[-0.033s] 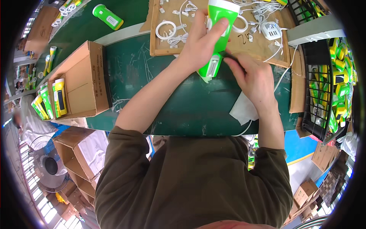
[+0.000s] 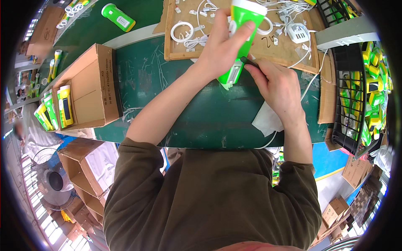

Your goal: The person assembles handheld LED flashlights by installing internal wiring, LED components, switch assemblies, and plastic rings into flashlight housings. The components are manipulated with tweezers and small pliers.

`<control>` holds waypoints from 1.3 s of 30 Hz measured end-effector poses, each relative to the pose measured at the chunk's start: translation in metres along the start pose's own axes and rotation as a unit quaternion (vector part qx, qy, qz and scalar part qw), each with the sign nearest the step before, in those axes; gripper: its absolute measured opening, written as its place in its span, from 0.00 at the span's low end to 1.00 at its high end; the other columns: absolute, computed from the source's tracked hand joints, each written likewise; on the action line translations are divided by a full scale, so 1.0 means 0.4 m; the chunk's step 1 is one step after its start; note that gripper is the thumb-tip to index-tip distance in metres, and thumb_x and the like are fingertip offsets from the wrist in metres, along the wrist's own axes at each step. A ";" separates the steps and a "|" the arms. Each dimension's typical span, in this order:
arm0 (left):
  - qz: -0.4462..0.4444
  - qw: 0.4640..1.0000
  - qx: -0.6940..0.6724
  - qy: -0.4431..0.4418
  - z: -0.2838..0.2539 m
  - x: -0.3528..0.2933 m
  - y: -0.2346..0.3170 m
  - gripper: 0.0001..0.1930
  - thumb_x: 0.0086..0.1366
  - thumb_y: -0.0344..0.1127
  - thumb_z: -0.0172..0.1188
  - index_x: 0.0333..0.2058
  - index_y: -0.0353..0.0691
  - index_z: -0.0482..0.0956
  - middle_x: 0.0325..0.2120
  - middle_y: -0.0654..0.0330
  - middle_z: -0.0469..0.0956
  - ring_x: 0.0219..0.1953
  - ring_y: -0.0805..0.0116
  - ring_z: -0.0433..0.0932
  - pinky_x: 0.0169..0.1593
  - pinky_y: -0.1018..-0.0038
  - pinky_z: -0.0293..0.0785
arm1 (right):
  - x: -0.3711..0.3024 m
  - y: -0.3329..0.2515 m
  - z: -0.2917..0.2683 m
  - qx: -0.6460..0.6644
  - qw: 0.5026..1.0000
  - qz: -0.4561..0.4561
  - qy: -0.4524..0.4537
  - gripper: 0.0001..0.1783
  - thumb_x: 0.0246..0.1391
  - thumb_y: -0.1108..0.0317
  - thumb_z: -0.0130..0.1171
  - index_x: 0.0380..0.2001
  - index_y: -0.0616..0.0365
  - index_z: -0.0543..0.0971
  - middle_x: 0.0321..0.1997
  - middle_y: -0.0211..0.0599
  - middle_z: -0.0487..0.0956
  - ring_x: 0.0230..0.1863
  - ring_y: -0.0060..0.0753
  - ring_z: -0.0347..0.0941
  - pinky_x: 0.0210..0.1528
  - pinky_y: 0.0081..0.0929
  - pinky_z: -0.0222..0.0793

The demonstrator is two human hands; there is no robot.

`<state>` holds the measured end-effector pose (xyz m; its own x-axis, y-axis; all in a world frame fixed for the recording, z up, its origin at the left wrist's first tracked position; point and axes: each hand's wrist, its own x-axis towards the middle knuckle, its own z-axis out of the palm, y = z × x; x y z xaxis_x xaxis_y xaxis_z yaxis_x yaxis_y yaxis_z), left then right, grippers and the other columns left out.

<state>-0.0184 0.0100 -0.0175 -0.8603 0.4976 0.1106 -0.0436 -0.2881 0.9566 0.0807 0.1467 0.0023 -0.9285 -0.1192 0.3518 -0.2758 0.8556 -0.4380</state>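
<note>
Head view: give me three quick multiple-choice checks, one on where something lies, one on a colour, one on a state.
1. Where does the open cardboard box lie?
A. to the person's left on the green table
B. on the wooden board
C. inside the black crate

2. What colour is the flashlight in the left hand?
A. red and black
B. green and white
C. blue and grey

3. How is that flashlight held?
A. lying loose on the table
B. boxed up
C. wrapped in the left hand's grip, while the right hand puts a small dark tool to its lower end

Answers: 1 A, the box sits left of both arms on the table. 2 B, green body with white trim. 3 C, fingers close around the body and the tool tip meets its lower end.
</note>
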 end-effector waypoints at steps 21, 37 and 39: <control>-0.116 0.989 -0.093 0.015 -0.012 -0.017 0.032 0.21 0.65 0.48 0.52 0.45 0.36 0.62 0.28 0.54 0.74 0.22 0.64 0.77 0.25 0.68 0.75 | 0.011 0.060 0.016 0.142 0.987 0.071 0.015 0.25 0.34 0.59 0.75 0.30 0.58 0.71 0.28 0.37 0.75 0.27 0.40 0.73 0.31 0.31 0.71; -0.224 0.957 -0.181 -0.001 -0.017 -0.005 0.052 0.30 0.68 0.63 0.35 0.39 0.40 0.72 0.21 0.57 0.74 0.18 0.64 0.74 0.24 0.68 0.73 | -0.002 0.071 0.004 0.290 0.949 0.080 0.093 0.09 0.45 0.78 0.65 0.32 0.61 0.78 0.29 0.32 0.76 0.32 0.23 0.71 0.37 0.18 0.65; -0.265 0.939 -0.220 -0.023 -0.021 -0.007 0.045 0.33 0.66 0.66 0.33 0.35 0.41 0.72 0.17 0.58 0.72 0.16 0.65 0.72 0.21 0.69 0.71 | 0.000 0.059 0.004 0.276 0.955 0.044 0.096 0.10 0.43 0.79 0.65 0.32 0.61 0.78 0.30 0.32 0.76 0.32 0.25 0.72 0.37 0.19 0.66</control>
<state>-0.0212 -0.0034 -0.0030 -0.6361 0.6984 -0.3281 -0.6732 -0.2944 0.6784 0.0737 0.1663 -0.0092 -0.9064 0.0807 0.4146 -0.3364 0.4557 -0.8241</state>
